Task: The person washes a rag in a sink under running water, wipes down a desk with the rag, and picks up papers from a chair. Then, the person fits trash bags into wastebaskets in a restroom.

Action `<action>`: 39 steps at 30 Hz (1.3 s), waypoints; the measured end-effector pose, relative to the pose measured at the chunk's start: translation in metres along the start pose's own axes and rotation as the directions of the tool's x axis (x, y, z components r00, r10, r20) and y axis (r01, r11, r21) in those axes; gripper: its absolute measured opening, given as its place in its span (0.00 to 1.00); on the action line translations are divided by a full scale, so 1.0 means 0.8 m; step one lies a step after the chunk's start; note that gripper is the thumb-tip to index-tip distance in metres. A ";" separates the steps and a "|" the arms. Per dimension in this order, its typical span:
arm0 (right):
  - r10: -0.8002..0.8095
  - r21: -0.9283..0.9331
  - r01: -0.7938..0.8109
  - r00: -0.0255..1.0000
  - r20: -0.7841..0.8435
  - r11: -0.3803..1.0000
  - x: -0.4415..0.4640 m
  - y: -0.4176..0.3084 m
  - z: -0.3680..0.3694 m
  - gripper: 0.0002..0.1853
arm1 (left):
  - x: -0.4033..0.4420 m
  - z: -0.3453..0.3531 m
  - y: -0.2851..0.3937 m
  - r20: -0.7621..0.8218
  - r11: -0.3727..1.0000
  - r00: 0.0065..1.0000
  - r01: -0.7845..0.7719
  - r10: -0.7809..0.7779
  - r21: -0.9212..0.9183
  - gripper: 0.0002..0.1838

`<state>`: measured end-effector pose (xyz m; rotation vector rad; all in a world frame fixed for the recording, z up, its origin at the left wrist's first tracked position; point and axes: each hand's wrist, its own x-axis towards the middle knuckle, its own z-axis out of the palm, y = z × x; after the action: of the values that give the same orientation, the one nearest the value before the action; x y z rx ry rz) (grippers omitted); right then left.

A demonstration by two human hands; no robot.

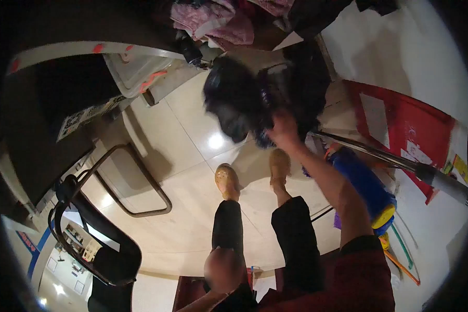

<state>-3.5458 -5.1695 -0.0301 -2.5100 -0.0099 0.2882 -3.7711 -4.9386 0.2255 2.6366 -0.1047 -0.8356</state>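
Note:
My right hand (285, 129) reaches forward past my knees to a shiny black plastic bag (231, 99) on the floor. Its fingers appear closed on the bag's near edge, though motion softens their outline. More black material (307, 78) lies just right of the bag. Low in the view, my left hand (223, 270) is over my dark trousers, and blur hides how its fingers are held. Nothing can be made out in it.
A red board (400, 130) leans at the right wall, crossed by a metal pole (369, 149). Nearby is a blue roll-shaped thing (361, 182). To the left stands a chair with a metal frame (166, 200). Pink cloth (213, 21) hangs at the top.

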 end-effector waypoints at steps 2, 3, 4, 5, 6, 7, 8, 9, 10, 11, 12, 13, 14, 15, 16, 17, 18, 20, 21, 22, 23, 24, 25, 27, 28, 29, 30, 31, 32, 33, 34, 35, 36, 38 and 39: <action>-0.035 0.050 0.026 0.985 0.172 0.998 -0.045 -0.044 -0.019 0.27 | -0.020 0.009 -0.010 -0.071 0.999 0.997 -0.018 0.016 -0.031 0.22; 0.004 0.031 -0.013 0.957 0.289 0.999 -0.064 -0.072 -0.038 0.26 | -0.031 0.010 -0.016 -0.011 0.971 0.985 0.168 -0.173 -0.170 0.26; -0.001 0.098 -0.033 0.944 0.329 0.995 -0.084 -0.088 -0.046 0.28 | -0.038 0.010 -0.015 0.075 0.889 0.936 0.350 -0.344 -0.295 0.31; -0.010 0.162 -0.054 0.929 0.370 0.985 -0.104 -0.101 -0.054 0.29 | -0.033 0.005 -0.007 0.068 0.884 0.935 0.351 -0.347 -0.309 0.31; -0.067 0.171 0.012 0.944 0.322 0.985 -0.128 -0.112 -0.059 0.29 | -0.017 -0.005 0.003 0.127 0.664 0.876 0.441 -0.466 -0.604 0.35; -0.127 0.176 0.080 0.953 0.274 0.981 -0.149 -0.123 -0.064 0.29 | 0.003 -0.015 0.011 0.224 0.349 0.808 0.461 -0.545 -0.816 0.40; -0.143 0.203 0.069 0.914 0.379 0.977 -0.159 -0.142 -0.081 0.27 | 0.023 -0.033 0.022 0.323 0.135 0.780 0.457 -0.536 -0.879 0.41; -0.159 0.226 0.054 0.863 0.480 0.973 -0.169 -0.163 -0.097 0.25 | 0.040 -0.048 0.029 0.418 -0.086 0.757 0.437 -0.502 -0.895 0.42; -0.239 0.264 0.128 0.862 0.448 0.956 -0.185 -0.180 -0.103 0.24 | 0.047 -0.038 0.023 0.315 -0.136 0.835 0.284 -0.451 -0.949 0.40; -0.325 0.304 0.208 0.851 0.412 0.930 -0.201 -0.193 -0.106 0.22 | 0.052 -0.035 0.025 0.337 -0.241 0.843 0.254 -0.420 -0.937 0.34; -0.411 0.317 0.307 0.843 0.346 0.897 -0.215 -0.206 -0.109 0.21 | 0.051 -0.026 0.025 0.386 -0.377 0.823 0.230 -0.416 -0.897 0.28; -0.434 0.325 0.325 0.825 0.362 0.888 -0.226 -0.220 -0.115 0.21 | 0.046 -0.020 0.028 0.433 -0.504 0.804 0.196 -0.408 -0.841 0.22; -0.466 0.342 0.343 0.788 0.403 0.875 -0.235 -0.234 -0.125 0.19 | 0.037 -0.026 0.035 0.427 -0.518 0.796 0.170 -0.429 -0.838 0.22; -0.497 0.353 0.365 0.750 0.438 0.862 -0.241 -0.246 -0.134 0.18 | 0.033 -0.031 0.042 0.403 -0.529 0.799 0.127 -0.446 -0.839 0.19; -0.563 0.365 0.432 0.695 0.447 0.825 -0.246 -0.257 -0.143 0.18 | 0.027 -0.037 0.047 0.376 -0.539 0.801 0.081 -0.466 -0.838 0.15; -0.585 0.370 0.456 0.672 0.453 0.810 -0.250 -0.267 -0.154 0.18 | 0.018 -0.041 0.050 0.363 -0.548 0.798 0.049 -0.482 -0.835 0.15; -0.591 0.423 0.417 0.624 0.511 0.805 -0.251 -0.277 -0.165 0.19 | 0.007 -0.043 0.051 0.399 -0.629 0.772 0.000 -0.494 -0.778 0.14; -0.589 0.484 0.337 0.512 0.625 0.807 -0.255 -0.302 -0.184 0.21 | -0.020 -0.042 0.051 0.438 -0.714 0.732 -0.093 -0.521 -0.694 0.13; -0.608 0.484 0.368 0.490 0.625 0.794 -0.258 -0.313 -0.191 0.21 | -0.034 -0.042 0.049 0.418 -0.716 0.736 -0.129 -0.533 -0.686 0.13; -0.651 0.532 0.376 0.465 0.600 0.759 -0.260 -0.323 -0.199 0.21 | -0.047 -0.044 0.047 0.469 -0.744 0.718 -0.101 -0.515 -0.661 0.15; -0.691 0.579 0.378 0.438 0.575 0.722 -0.260 -0.333 -0.206 0.21 | -0.062 -0.041 0.045 0.521 -0.771 0.697 -0.072 -0.493 -0.633 0.17; -0.663 0.552 0.371 0.353 0.660 0.747 -0.257 -0.346 -0.218 0.23 | -0.082 -0.026 0.039 0.435 -0.694 0.737 -0.064 -0.517 -0.717 0.15; -0.672 0.548 0.398 0.332 0.662 0.736 -0.251 -0.360 -0.231 0.23 | -0.089 -0.046 0.038 0.416 -0.699 0.743 -0.096 -0.524 -0.709 0.15; -0.651 0.670 0.043 0.287 0.702 0.741 -0.236 -0.383 -0.258 0.23 | -0.109 -0.083 0.041 0.418 -0.727 0.701 -0.209 -0.577 -0.654 0.18; -0.596 0.650 -0.025 0.375 0.710 0.759 -0.217 -0.397 -0.273 0.18 | -0.125 -0.091 0.033 0.411 -0.796 0.762 -0.219 -0.501 -0.565 0.21; -0.275 0.416 -0.203 0.492 0.826 0.886 -0.204 -0.406 -0.288 0.12 | -0.139 -0.102 0.029 0.400 -0.797 0.763 -0.241 -0.508 -0.553 0.21; -0.094 0.342 -0.297 0.617 0.781 0.891 -0.188 -0.401 -0.286 0.10 | -0.156 -0.120 0.028 0.408 -0.804 0.773 -0.212 -0.486 -0.556 0.22; -0.214 0.467 -0.041 0.850 0.480 0.883 -0.173 -0.395 -0.280 0.08 | -0.175 -0.137 0.028 0.417 -0.810 0.782 -0.182 -0.463 -0.558 0.23; -0.177 0.268 0.060 0.881 0.439 0.962 -0.156 -0.399 -0.282 0.11 | -0.194 -0.152 0.026 0.404 -0.815 0.808 -0.151 -0.428 -0.560 0.26; -0.087 0.125 0.032 0.881 0.464 0.992 -0.156 -0.372 -0.262 0.15 | -0.207 -0.161 0.025 0.397 -0.819 0.808 -0.170 -0.434 -0.548 0.26; 0.128 0.119 -0.259 0.764 0.632 0.958 -0.168 -0.353 -0.239 0.18 | -0.221 -0.167 0.025 0.382 -0.861 0.859 -0.122 -0.341 -0.494 0.25; 0.296 0.054 -0.520 0.564 0.771 0.852 -0.173 -0.352 -0.223 0.21 | -0.232 -0.171 0.022 0.353 -0.892 0.901 -0.075 -0.252 -0.445 0.25; 0.392 -0.052 -0.598 0.455 0.800 0.800 -0.177 -0.445 -0.266 0.22 | -0.240 -0.167 0.024 0.355 -0.895 0.909 -0.041 -0.219 -0.445 0.25; 0.299 -0.013 -0.745 0.252 0.920 0.667 -0.205 -0.583 -0.321 0.21 | -0.248 -0.180 0.021 0.329 -0.896 0.919 -0.054 -0.218 -0.442 0.25; 0.198 0.047 -0.780 0.217 0.956 0.624 -0.220 -0.590 -0.314 0.20 | -0.254 -0.187 0.014 0.315 -0.895 0.930 -0.033 -0.191 -0.446 0.25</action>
<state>-3.6378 -4.9406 0.4763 -1.3683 0.4574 1.6921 -3.8522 -4.8640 0.4528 0.1124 0.9426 -0.1662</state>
